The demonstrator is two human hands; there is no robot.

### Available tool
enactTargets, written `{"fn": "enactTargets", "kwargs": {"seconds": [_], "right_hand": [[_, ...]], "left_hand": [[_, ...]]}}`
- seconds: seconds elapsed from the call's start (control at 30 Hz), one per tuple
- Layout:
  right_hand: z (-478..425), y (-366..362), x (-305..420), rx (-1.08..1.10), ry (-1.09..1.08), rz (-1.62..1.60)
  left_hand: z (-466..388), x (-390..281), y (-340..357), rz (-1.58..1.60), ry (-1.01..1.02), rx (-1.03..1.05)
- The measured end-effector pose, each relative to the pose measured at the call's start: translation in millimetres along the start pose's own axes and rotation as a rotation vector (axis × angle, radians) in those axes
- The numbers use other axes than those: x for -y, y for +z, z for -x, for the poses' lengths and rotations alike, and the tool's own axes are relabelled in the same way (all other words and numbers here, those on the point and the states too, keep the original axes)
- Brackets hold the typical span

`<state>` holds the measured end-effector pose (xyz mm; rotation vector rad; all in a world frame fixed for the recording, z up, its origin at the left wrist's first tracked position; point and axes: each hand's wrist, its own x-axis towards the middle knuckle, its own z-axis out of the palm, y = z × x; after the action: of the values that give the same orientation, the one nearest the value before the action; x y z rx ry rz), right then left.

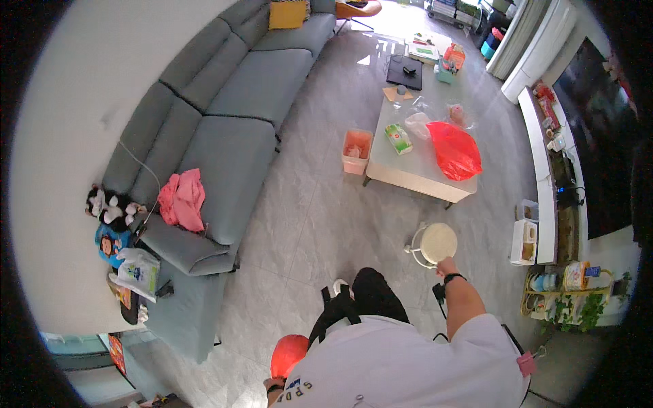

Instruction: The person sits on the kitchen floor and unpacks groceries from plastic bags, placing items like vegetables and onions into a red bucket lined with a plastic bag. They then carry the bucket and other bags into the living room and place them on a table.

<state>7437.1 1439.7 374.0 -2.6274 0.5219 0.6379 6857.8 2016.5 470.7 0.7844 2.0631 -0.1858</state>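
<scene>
My right hand (447, 267) reaches forward and grips the near edge of a round stool (438, 244) with a cream seat and pale legs. The stool looks tilted, with its legs showing to the left of the seat. At the bottom of the view my left hand (275, 382) hangs low at my side, partly hidden by my shirt. From it hangs a full red plastic bag (288, 354), whose contents I cannot see.
Ahead stands a coffee table (416, 168) bearing another red plastic bag (454, 151), a tissue pack (398, 139) and a laptop (404, 72). A pink waste bin (356, 162) stands beside it. A grey sofa (229, 153) lines the left; a television cabinet (546, 219) lines the right.
</scene>
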Motion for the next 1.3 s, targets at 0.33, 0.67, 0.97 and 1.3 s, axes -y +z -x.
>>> {"fn": "enactTargets", "kwargs": {"seconds": [0.33, 0.67, 0.97, 1.3], "right_hand": [[-96.4, 17.4, 374.7, 0.361, -0.602, 0.365], [-320.4, 5.0, 406.4, -0.203, -0.060, -0.202], [-495.7, -87.3, 378.8, -0.239, 0.245, -0.304], [-583.9, -47.9, 311.2, -0.173, 0.297, -1.361]], "left_hand": [[99.2, -68.3, 70.5, 0.160, 0.177, -0.097], [181.3, -198.3, 162.4, 0.505, -0.071, -0.045], [202.6, -290.5, 248.9, 0.582, -0.368, 0.178], [224.4, -397.5, 299.5, 0.274, -0.229, 0.385]]}}
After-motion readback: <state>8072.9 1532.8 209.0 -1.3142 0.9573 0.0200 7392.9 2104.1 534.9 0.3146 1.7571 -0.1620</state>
